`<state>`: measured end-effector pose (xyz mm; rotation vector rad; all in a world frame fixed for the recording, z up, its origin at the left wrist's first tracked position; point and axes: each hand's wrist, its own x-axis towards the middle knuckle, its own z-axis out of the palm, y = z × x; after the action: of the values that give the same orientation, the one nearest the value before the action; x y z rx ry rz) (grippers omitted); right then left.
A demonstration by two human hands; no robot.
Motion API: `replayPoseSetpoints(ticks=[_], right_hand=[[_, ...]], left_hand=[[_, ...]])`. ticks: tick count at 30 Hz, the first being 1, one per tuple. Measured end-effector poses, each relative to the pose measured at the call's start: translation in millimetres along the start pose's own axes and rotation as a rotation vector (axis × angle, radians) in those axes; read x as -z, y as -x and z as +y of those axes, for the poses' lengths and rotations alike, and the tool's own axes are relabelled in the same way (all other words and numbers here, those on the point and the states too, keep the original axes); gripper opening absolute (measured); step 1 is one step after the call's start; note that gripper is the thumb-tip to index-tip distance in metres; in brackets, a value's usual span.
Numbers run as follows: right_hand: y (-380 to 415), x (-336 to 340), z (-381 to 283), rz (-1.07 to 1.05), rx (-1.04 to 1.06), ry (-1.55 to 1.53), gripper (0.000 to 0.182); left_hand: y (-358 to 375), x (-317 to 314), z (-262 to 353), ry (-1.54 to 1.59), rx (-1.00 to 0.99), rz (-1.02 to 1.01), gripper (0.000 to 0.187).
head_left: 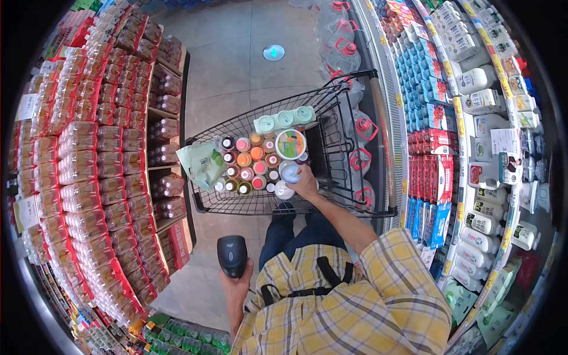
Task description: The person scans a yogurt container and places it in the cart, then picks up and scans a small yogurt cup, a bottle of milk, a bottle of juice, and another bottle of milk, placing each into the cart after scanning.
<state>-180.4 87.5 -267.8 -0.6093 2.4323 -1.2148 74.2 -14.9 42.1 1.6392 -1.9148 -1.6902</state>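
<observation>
My left hand (238, 284) is wrapped round a black handheld scanner (232, 257), low beside my body. Over the near side of the wire shopping cart (236, 207), my right hand (303, 182) has its fingers closed on a bluish, round-topped container (290, 173). Another white-topped container (284, 190) is just below it. Rows of bottles with orange, pink, white and dark caps (244, 158) fill the cart's middle. A round tub (291, 144) and a pale green pack of cups (285, 119) lie at the far side. A light green bag (203, 163) rests at the left end.
Shelves of red-banded bottle packs (80, 165) rise on the left. Large water jugs with red handles (360, 127) line the right side of the cart, before a refrigerated shelf of cartons and bottles (431, 171). Green bottles (183, 338) stand at the bottom left.
</observation>
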Motion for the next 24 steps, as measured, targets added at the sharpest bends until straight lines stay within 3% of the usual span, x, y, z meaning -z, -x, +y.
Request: replayPoseSetpoints(ticks=[9, 12, 15, 24], right_hand=[[-12.5, -33.2, 34.8, -0.026, 0.209, 0.15, 0.058], [-16.9, -33.5, 35.4, -0.095, 0.113, 0.098, 0.059], [-16.2, -34.3, 35.8, -0.081, 0.102, 0.071, 0.055], [-14.5, -29.0, 31.7, -0.192, 0.018, 0.253, 0.071]], left_hand=[[-6.5, 34.4, -27.8, -0.117, -0.018, -0.035, 0.014], [-11.2, 32.6, -20.7, -0.115, -0.028, -0.076, 0.015], [-19.2, 27.7, -12.2, -0.156, 0.117, -0.128, 0.015], [-52.5, 7.2, -24.3, -0.266, 0.013, -0.32, 0.013]])
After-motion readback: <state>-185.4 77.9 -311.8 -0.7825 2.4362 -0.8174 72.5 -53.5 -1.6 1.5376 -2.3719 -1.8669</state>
